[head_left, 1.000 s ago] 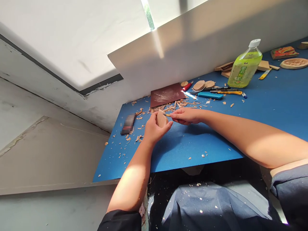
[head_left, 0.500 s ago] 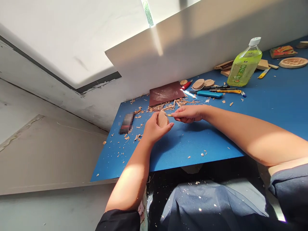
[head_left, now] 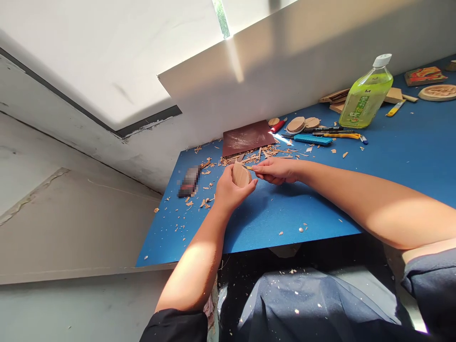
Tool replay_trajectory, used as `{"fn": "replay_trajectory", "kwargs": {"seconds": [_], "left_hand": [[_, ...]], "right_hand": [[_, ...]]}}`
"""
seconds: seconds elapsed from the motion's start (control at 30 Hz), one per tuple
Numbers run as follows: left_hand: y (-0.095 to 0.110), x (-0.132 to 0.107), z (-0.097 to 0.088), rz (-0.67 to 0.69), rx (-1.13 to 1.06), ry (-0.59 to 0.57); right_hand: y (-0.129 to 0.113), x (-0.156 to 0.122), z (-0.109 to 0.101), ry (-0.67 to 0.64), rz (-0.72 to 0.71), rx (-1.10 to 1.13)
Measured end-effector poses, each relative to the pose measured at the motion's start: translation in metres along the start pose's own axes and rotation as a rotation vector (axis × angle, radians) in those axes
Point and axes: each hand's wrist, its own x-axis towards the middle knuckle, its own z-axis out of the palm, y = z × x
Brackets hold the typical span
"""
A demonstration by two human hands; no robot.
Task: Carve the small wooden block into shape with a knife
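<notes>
Left hand [head_left: 231,191] curled palm-up, right hand [head_left: 278,171] pinching just beside it.

A pixelated object [head_left: 189,181] near the tabletop's left edge is blurred past naming. The left hand [head_left: 233,190] hides much of the wooden piece [head_left: 241,175], the right hand [head_left: 277,171] covers most of a yellow-tipped tool [head_left: 248,167], and pale specks [head_left: 302,229] are too small to tell.

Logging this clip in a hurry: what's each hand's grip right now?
Left hand: closed, holding a wooden piece.
Right hand: closed, pinching a small knife.
</notes>
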Motion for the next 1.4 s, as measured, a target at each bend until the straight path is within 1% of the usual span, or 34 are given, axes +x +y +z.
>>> {"fn": "replay_trajectory", "kwargs": {"seconds": [0.2, 0.3, 0.37, 0.43, 0.53, 0.63, 0.77, 0.9, 1.0, 1.07, 1.13, 1.3, 1.4], "left_hand": [[-0.001, 0.0, 0.005, -0.02, -0.004, 0.064], [0.001, 0.002, 0.005, -0.019, -0.032, 0.086], [0.003, 0.003, 0.004, -0.013, -0.079, 0.077], [0.003, 0.004, 0.002, -0.006, -0.132, 0.053], [0.0, 0.005, 0.0, 0.005, -0.184, 0.03], [-0.003, 0.004, -0.001, 0.005, -0.201, 0.032], [-0.006, 0.005, -0.003, -0.01, -0.205, 0.033], [-0.007, 0.007, -0.005, -0.021, -0.197, 0.045], [-0.008, 0.007, -0.007, -0.022, -0.206, 0.043], [-0.009, 0.007, -0.007, -0.025, -0.205, 0.038], [-0.009, 0.007, -0.007, -0.032, -0.196, 0.035], [-0.008, 0.005, -0.007, -0.044, -0.212, 0.015], [-0.005, 0.004, -0.009, -0.03, -0.2, 0.014]], "right_hand": [[0.004, 0.005, 0.011, 0.033, -0.034, 0.052], [0.001, 0.003, 0.018, 0.056, -0.07, 0.083], [-0.003, -0.001, 0.02, 0.058, -0.083, 0.104], [-0.006, -0.005, 0.018, 0.045, -0.113, 0.139], [-0.008, -0.009, 0.012, 0.039, -0.215, 0.161], [-0.007, -0.01, 0.005, 0.111, -0.282, 0.077], [-0.003, -0.003, 0.002, 0.194, -0.245, -0.024], [0.0, 0.003, 0.002, 0.275, -0.188, -0.013], [0.001, 0.004, 0.001, 0.321, -0.215, -0.084], [0.0, 0.004, 0.001, 0.341, -0.238, -0.144], [0.0, 0.003, 0.001, 0.353, -0.232, -0.164], [-0.002, 0.001, 0.004, 0.348, -0.196, -0.091], [-0.003, -0.001, 0.005, 0.375, -0.21, -0.115]]}}
